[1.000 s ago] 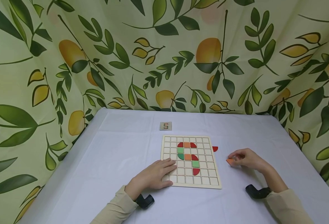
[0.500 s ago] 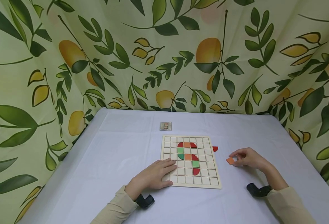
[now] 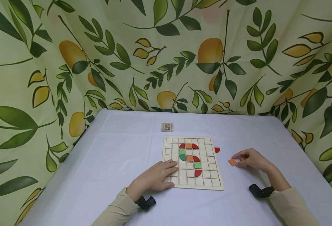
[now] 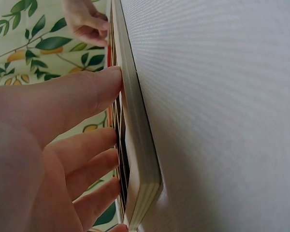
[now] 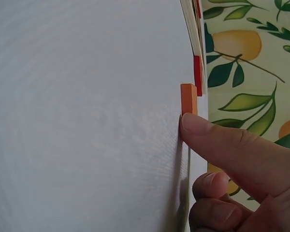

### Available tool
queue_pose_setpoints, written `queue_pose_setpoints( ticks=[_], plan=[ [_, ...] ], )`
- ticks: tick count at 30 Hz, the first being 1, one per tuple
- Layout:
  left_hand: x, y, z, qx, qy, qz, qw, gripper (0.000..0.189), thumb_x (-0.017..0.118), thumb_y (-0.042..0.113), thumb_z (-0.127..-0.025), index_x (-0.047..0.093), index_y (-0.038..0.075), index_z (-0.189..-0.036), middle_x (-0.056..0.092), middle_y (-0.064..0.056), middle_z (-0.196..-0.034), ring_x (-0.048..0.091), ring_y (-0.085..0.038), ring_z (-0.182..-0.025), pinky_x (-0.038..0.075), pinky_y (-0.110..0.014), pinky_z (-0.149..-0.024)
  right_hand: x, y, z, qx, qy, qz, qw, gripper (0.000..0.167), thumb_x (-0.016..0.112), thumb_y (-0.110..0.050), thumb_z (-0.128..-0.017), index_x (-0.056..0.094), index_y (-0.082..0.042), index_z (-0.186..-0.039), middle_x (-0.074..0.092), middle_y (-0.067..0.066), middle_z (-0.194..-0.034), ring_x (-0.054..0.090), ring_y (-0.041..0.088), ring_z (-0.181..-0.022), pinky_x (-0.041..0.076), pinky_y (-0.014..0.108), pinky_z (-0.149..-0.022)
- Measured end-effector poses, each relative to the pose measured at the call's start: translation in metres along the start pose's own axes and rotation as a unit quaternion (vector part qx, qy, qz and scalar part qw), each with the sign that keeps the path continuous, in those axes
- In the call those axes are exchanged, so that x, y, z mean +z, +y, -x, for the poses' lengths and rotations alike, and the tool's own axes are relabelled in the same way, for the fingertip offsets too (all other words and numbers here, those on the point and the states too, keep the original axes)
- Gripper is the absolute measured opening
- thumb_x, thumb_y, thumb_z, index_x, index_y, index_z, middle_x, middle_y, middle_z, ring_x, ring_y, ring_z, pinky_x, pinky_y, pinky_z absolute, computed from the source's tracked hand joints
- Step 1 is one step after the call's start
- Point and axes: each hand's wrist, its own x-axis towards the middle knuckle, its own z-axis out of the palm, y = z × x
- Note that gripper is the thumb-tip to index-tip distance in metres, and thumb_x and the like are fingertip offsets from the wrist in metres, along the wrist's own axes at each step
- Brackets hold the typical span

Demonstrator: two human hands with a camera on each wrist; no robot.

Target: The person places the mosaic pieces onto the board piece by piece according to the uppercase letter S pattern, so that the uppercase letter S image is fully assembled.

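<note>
A square orange tile [image 3: 232,162] is pinched between the thumb and fingers of my right hand [image 3: 250,160], to the right of a wooden grid board [image 3: 215,182]. In the right wrist view the thumb presses on the near end of the orange tile [image 5: 188,98]. My left hand [image 3: 154,175] rests on the board's lower left corner, fingers spread and fairly straight. Red rounded tiles, orange squares [image 3: 189,158], green squares [image 3: 197,165] and a green rounded tile [image 3: 182,158] form an S-like curve on the grid. The left palm hides that corner of the board.
A loose red rounded tile [image 3: 217,150] lies against the board's right edge. Behind the board is a small card [image 3: 167,127] with a coloured pattern on a grid. White cloth [image 3: 120,147] covers the table, and a leaf-and-fruit curtain [image 3: 166,62] hangs behind it.
Over the past second my right fingers have drawn back slightly and the orange tile has come into fuller view. My left hand and the board have stayed put.
</note>
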Motion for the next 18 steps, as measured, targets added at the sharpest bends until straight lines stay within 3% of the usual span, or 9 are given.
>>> queue_pose_setpoints(
  ticks=[18],
  plan=[
    [0.0006, -0.0007, -0.0009, 0.002, 0.002, 0.002, 1.0000, 0.062, 0.064, 0.038, -0.098, 0.047, 0.013, -0.152, 0.043, -0.002, -0.160, 0.034, -0.024, -0.151, 0.032, -0.046, -0.122, 0.0014, 0.0006, 0.0003, -0.034, 0.011, 0.034, 0.9988, 0.024, 0.082, -0.002, -0.078, 0.074, 0.009, -0.098, 0.048, -0.002, -0.071, 0.041, 0.009, -0.068, 0.034, 0.022, -0.056]
  ],
)
